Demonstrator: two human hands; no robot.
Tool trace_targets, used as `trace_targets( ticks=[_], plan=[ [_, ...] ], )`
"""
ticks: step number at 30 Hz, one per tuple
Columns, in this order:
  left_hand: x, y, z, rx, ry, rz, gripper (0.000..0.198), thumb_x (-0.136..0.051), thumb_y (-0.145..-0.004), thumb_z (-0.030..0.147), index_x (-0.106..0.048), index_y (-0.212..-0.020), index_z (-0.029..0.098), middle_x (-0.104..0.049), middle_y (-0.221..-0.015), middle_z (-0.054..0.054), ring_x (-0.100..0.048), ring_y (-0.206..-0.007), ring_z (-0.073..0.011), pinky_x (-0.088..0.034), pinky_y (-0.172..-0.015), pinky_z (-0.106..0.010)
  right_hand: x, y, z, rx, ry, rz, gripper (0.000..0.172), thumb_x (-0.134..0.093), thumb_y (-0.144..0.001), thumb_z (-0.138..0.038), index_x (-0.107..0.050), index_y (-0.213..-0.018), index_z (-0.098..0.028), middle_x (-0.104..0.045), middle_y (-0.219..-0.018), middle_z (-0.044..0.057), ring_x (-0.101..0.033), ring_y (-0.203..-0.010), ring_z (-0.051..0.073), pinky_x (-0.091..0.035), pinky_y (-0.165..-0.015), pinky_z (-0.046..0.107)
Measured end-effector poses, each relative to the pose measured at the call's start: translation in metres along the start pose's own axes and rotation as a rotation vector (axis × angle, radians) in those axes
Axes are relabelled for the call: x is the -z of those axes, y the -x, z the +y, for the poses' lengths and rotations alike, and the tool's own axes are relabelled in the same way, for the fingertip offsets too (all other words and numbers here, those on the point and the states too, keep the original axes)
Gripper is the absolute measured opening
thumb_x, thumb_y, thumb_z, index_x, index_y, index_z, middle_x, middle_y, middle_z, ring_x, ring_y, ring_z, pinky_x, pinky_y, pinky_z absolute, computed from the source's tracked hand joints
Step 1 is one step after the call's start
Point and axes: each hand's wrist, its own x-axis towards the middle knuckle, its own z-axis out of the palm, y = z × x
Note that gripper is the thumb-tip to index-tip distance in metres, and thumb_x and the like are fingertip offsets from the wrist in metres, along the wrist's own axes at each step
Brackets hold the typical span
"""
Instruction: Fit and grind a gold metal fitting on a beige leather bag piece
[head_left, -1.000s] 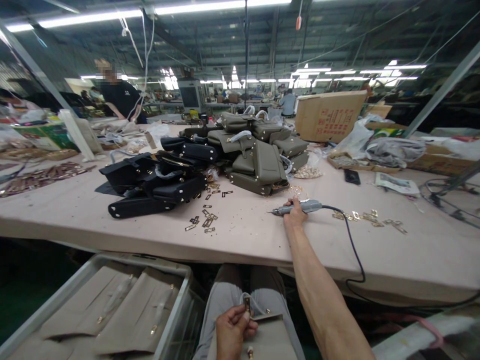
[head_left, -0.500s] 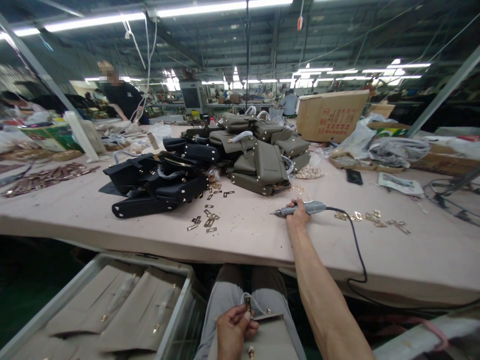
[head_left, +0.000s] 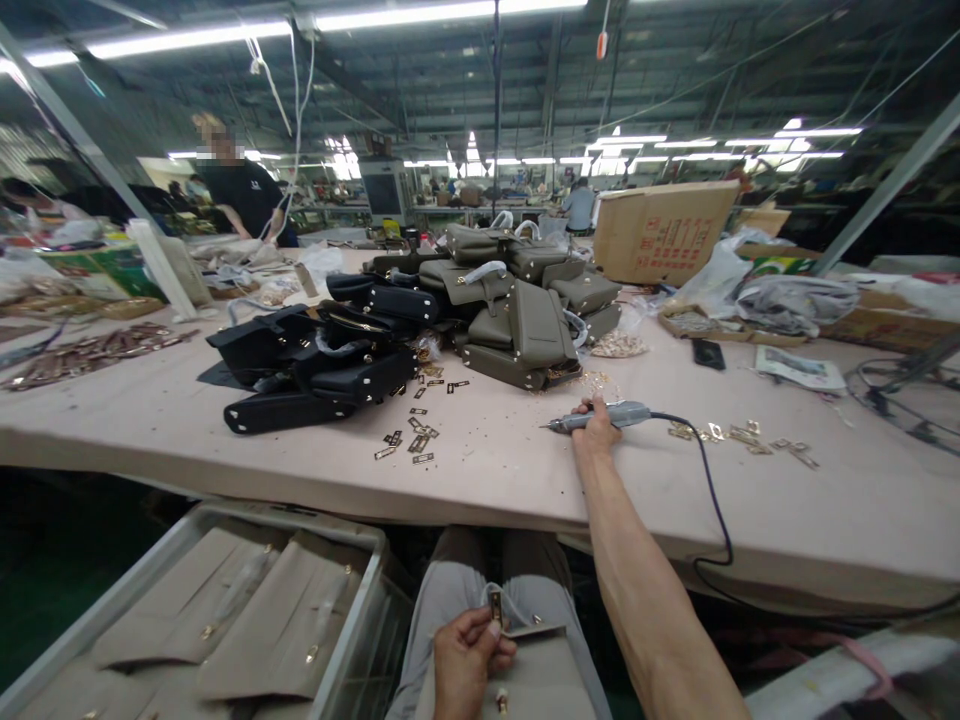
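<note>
My right hand (head_left: 598, 432) is wrapped round a grey electric screwdriver (head_left: 628, 414), whose bit points left just over the tabletop and whose black cord trails off to the right. Down at my lap, my left hand (head_left: 474, 655) pinches a small rectangular metal bag fitting (head_left: 495, 606) between thumb and fingers. Beneath that hand a taupe handbag (head_left: 544, 672) lies across my thighs, with another piece of gold hardware on its front. Loose metal plates (head_left: 420, 436) are scattered on the table to the left of the screwdriver, and gold fittings (head_left: 750, 434) lie to its right.
Black handbags (head_left: 322, 375) and olive handbags (head_left: 525, 335) are heaped mid-table. A plastic crate (head_left: 375, 560) of taupe bag pieces stands at my left. A phone (head_left: 709, 354) and a cardboard box (head_left: 664, 232) sit farther back. One person (head_left: 251, 200) stands beyond the table, left.
Both hands stay in place, with the screwdriver and the fitting held as before. The person across the table has shifted slightly.
</note>
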Motion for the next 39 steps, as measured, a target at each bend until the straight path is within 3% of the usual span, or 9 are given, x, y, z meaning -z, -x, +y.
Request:
trace_targets(
  ticks=[7, 12, 17, 21, 25, 29, 33, 39],
  plan=[
    [0.004, -0.004, -0.004, -0.008, -0.007, -0.023, 0.063, -0.093, -0.050, 0.058, -0.075, -0.085, 0.009, -0.078, -0.079, -0.017, -0.071, -0.055, -0.0215, -0.057, -0.048, -0.026, 0.000, 0.003, -0.008, -0.040, -0.045, -0.031, 0.039, -0.085, -0.074, -0.027, -0.048, -0.080, -0.019, -0.062, -0.071, -0.003, -0.052, -0.052, 0.007, -0.052, -0.047, 0.020],
    [0.007, -0.011, -0.005, 0.015, -0.012, -0.100, 0.064, -0.093, -0.054, 0.055, -0.075, -0.091, 0.006, -0.078, -0.078, -0.018, -0.074, -0.060, -0.0236, -0.059, -0.053, -0.028, 0.002, 0.023, -0.034, -0.074, -0.057, -0.118, 0.040, -0.086, -0.076, -0.034, -0.049, -0.082, -0.019, -0.061, -0.073, -0.006, -0.051, -0.052, 0.005, -0.052, -0.051, 0.019],
    [0.002, -0.001, 0.002, 0.030, 0.011, -0.090, 0.053, -0.091, -0.060, 0.044, -0.074, -0.092, 0.005, -0.077, -0.074, -0.016, -0.075, -0.061, -0.0237, -0.062, -0.058, -0.029, 0.027, 0.077, -0.073, -0.115, -0.024, -0.299, 0.038, -0.085, -0.076, -0.034, -0.051, -0.084, -0.019, -0.058, -0.077, -0.006, -0.050, -0.053, 0.004, -0.052, -0.055, 0.018],
    [0.003, 0.004, 0.003, 0.052, 0.055, -0.150, 0.036, -0.083, -0.070, 0.032, -0.075, -0.093, 0.005, -0.078, -0.074, -0.014, -0.076, -0.066, -0.0224, -0.063, -0.062, -0.027, 0.060, 0.140, -0.089, -0.185, 0.052, -0.346, 0.032, -0.084, -0.077, -0.031, -0.055, -0.083, -0.019, -0.058, -0.079, -0.005, -0.049, -0.055, 0.004, -0.052, -0.056, 0.019],
    [0.005, 0.007, 0.001, 0.050, 0.061, -0.153, 0.028, -0.078, -0.075, 0.023, -0.074, -0.094, 0.004, -0.077, -0.073, -0.014, -0.076, -0.065, -0.0223, -0.063, -0.062, -0.027, 0.097, 0.206, -0.085, -0.234, 0.158, -0.375, 0.031, -0.085, -0.076, -0.028, -0.056, -0.079, -0.018, -0.059, -0.076, -0.003, -0.047, -0.056, 0.005, -0.051, -0.058, 0.021],
    [0.004, 0.007, 0.001, 0.063, 0.082, -0.128, 0.023, -0.073, -0.075, 0.016, -0.073, -0.093, 0.002, -0.076, -0.069, -0.014, -0.076, -0.062, -0.0225, -0.063, -0.059, -0.026, 0.122, 0.249, -0.067, -0.134, 0.287, -0.438, 0.027, -0.085, -0.076, -0.026, -0.058, -0.079, -0.019, -0.063, -0.076, -0.001, -0.050, -0.055, 0.009, -0.051, -0.058, 0.027],
    [0.003, 0.007, 0.004, 0.084, 0.094, -0.101, 0.021, -0.070, -0.074, 0.010, -0.072, -0.093, 0.001, -0.076, -0.070, -0.015, -0.075, -0.060, -0.0221, -0.062, -0.056, -0.025, 0.131, 0.268, -0.053, -0.045, 0.359, -0.507, 0.024, -0.083, -0.078, -0.025, -0.060, -0.076, -0.018, -0.064, -0.073, 0.000, -0.051, -0.053, 0.011, -0.048, -0.055, 0.029],
    [0.002, 0.008, 0.005, 0.114, 0.107, -0.057, 0.021, -0.071, -0.074, 0.008, -0.072, -0.094, 0.002, -0.077, -0.072, -0.015, -0.076, -0.061, -0.0229, -0.062, -0.055, -0.026, 0.136, 0.274, -0.045, -0.007, 0.391, -0.558, 0.022, -0.083, -0.079, -0.023, -0.063, -0.074, -0.016, -0.063, -0.071, 0.000, -0.052, -0.051, 0.011, -0.046, -0.054, 0.030]
  ],
)
